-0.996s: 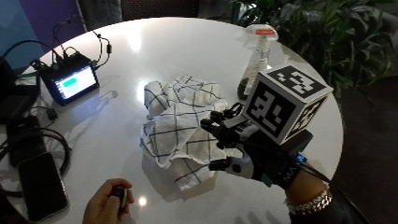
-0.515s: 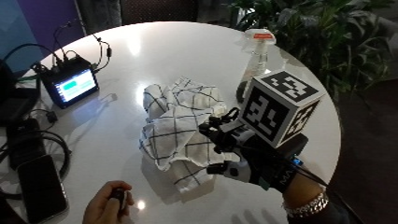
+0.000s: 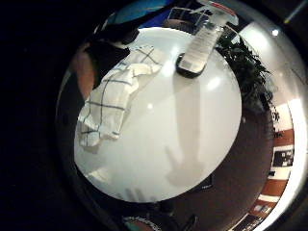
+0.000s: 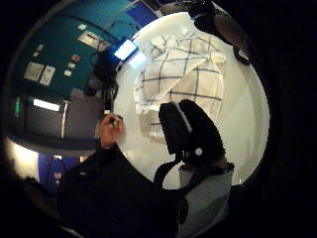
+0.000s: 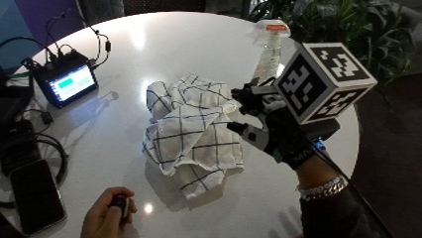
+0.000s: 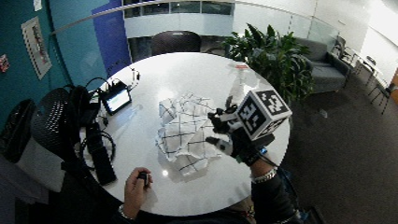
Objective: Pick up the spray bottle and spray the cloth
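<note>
Two hands over a round glossy white table (image 5: 165,44). At 9 o'clock sits a small screen device (image 5: 66,83) with cables; a dark flat phone (image 5: 33,196) lies at 7. The bare left hand (image 5: 109,214) at 6 is curled round a small dark object. Centre: a crumpled white cloth (image 5: 191,134) with a dark grid pattern. The gloved right hand (image 5: 264,121) hovers beside the cloth's right edge, fingers loosely spread, holding nothing. The clear plastic spray bottle (image 5: 270,49) stands upright at 1 o'clock, just beyond that hand, not touching it.
</note>
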Motion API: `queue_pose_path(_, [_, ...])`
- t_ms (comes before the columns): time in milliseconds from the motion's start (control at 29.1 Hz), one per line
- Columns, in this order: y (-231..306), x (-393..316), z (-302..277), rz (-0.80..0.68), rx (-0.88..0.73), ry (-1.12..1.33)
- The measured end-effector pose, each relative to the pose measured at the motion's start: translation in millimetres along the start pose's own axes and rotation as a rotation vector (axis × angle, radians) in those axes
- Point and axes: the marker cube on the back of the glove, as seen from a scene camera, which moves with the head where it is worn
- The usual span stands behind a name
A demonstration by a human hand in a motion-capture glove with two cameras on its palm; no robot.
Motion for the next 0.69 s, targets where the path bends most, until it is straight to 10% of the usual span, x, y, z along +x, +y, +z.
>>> queue_pose_path(687, [-55.8, 79.6, -14.1, 0.300, 0.164, 0.051])
